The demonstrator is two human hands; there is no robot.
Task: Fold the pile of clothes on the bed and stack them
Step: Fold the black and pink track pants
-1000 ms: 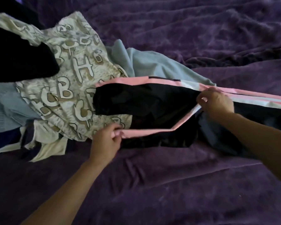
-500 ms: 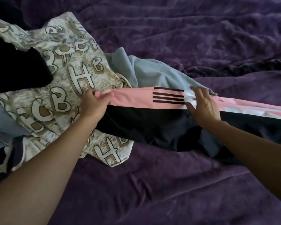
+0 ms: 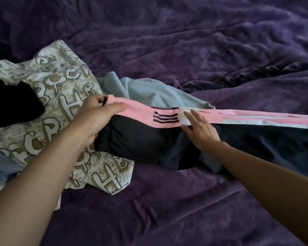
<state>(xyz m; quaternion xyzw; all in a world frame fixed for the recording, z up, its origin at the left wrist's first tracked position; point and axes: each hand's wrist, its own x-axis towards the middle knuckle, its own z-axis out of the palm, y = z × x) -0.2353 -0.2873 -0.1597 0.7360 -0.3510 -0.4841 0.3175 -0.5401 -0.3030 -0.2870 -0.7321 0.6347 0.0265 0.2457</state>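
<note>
Purple bed (image 3: 185, 201), unfolded pile (image 3: 48, 121) at left, and the black-and-pink trousers (image 3: 140, 137) lying across both, now halved lengthwise: the near pink edge was carried over to the far one in the last second. Left hand (image 3: 96, 118) pinches the pink waistband end. Right hand (image 3: 201, 130), fingers spread flat, presses the stripe, so a crosswise fold is likely next.
</note>
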